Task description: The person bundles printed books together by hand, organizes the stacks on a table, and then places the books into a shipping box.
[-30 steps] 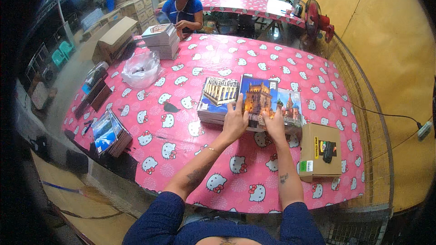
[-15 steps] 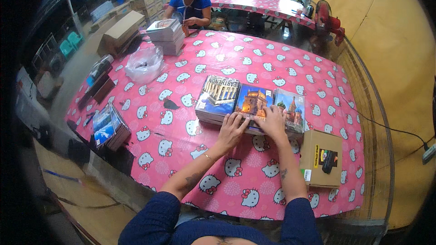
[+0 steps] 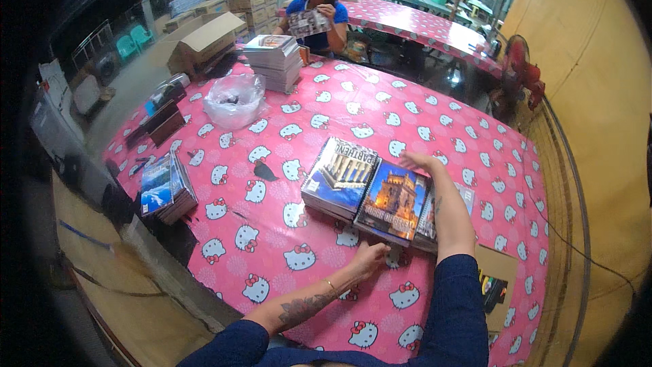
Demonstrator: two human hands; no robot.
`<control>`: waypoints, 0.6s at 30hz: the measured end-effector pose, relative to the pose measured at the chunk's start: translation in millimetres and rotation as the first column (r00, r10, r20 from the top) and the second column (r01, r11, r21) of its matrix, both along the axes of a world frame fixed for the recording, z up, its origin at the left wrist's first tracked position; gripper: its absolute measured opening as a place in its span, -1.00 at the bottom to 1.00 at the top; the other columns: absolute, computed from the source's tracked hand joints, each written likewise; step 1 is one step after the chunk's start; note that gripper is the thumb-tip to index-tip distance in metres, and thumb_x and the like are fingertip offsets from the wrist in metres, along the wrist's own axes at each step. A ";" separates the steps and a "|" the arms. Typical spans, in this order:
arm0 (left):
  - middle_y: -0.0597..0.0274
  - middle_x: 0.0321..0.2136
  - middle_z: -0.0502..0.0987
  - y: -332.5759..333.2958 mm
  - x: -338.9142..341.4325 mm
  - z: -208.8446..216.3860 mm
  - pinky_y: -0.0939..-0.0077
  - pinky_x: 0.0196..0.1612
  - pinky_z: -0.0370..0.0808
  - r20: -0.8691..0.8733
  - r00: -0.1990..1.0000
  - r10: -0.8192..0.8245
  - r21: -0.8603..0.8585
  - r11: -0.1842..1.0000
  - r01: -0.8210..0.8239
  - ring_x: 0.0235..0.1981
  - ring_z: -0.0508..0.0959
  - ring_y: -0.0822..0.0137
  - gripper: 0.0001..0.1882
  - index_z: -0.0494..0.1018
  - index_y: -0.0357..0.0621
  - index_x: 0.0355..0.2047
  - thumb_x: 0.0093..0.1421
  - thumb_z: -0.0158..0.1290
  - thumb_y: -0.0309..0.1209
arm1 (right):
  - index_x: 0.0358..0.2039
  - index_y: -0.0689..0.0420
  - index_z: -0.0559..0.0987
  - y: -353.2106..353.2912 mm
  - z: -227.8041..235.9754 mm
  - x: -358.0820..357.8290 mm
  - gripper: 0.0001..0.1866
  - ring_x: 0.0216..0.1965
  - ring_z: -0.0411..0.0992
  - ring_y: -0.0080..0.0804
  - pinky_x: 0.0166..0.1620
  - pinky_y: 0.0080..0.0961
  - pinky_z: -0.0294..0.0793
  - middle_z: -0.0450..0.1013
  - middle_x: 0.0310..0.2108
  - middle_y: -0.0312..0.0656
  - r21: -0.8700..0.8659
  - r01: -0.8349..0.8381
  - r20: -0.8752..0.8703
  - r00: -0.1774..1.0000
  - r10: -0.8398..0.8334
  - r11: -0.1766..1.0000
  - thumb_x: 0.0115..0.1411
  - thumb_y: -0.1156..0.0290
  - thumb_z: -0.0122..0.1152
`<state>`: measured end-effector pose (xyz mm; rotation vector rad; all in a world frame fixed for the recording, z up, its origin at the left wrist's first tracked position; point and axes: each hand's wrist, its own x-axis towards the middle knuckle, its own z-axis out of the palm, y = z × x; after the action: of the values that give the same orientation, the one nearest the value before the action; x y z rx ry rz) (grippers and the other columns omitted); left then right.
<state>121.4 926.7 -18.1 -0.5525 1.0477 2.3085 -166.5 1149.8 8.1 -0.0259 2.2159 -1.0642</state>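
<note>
Three stacks of spiral-bound notebooks with photo covers stand side by side on the pink table. The left stack [image 3: 339, 170] shows a columned building, and the middle stack [image 3: 392, 200] a lit tower. My right forearm crosses over the right stack [image 3: 426, 221] and hides most of it. At the far edge of the middle stack is my right hand [image 3: 422, 162], its fingers stretched out toward the left. My left hand [image 3: 370, 259] lies by the near edge of that same stack, fingers loosely bent; whether it touches the notebooks is unclear. Neither hand visibly grips a notebook.
A cardboard box [image 3: 499, 275] sits at the right, partly behind my arm. More notebooks [image 3: 166, 187] lie at the left edge. Farther back are a plastic bag [image 3: 234, 100], a tall stack [image 3: 273, 64], an open carton [image 3: 200, 44] and a person holding a booklet [image 3: 309, 22].
My hands have come off the covers: the right reached to the far edge, the left drew back to the near edge. The view shifted, and the person across raised a booklet.
</note>
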 end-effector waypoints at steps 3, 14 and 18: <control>0.22 -0.24 0.52 5.1 -21.9 -80.0 0.39 -0.20 0.48 -0.171 0.980 -0.103 0.035 0.993 0.110 -0.20 0.53 0.33 -0.65 0.35 -0.24 -0.05 0.11 0.04 -0.60 | 0.03 0.12 0.50 -3.4 -18.5 -7.7 -0.38 -0.07 0.44 -0.37 0.05 -0.35 0.39 0.48 0.00 -0.18 -0.025 0.016 0.197 0.980 -0.011 1.000 0.25 -0.16 -0.05; 0.10 -0.28 0.56 -10.1 -32.6 -17.8 0.34 -0.13 0.54 -0.004 0.975 0.222 0.162 0.962 -0.218 -0.22 0.56 0.23 -0.85 0.50 -0.33 -0.26 0.15 0.01 -0.60 | -0.46 -0.02 0.52 -14.8 -50.7 -30.4 -0.64 -0.57 0.38 -0.54 -0.43 -0.48 0.42 0.52 -0.48 -0.38 -0.142 0.107 0.355 0.933 -0.050 0.984 0.19 -0.04 0.01; 0.12 -0.24 0.56 -24.0 -34.9 -43.8 0.33 -0.08 0.51 -0.007 0.983 0.184 0.141 0.973 -0.181 -0.16 0.55 0.23 -0.81 0.50 -0.27 -0.20 0.19 0.00 -0.52 | -0.46 -0.02 0.53 -54.5 -49.3 -28.7 -0.63 -0.55 0.39 -0.55 -0.41 -0.48 0.42 0.53 -0.45 -0.37 -0.202 0.055 0.356 0.934 0.021 0.978 0.15 -0.07 0.05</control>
<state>86.5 902.7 -62.0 -0.5924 0.8660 2.5298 -195.2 1095.3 -41.2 0.0892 1.7769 -1.2038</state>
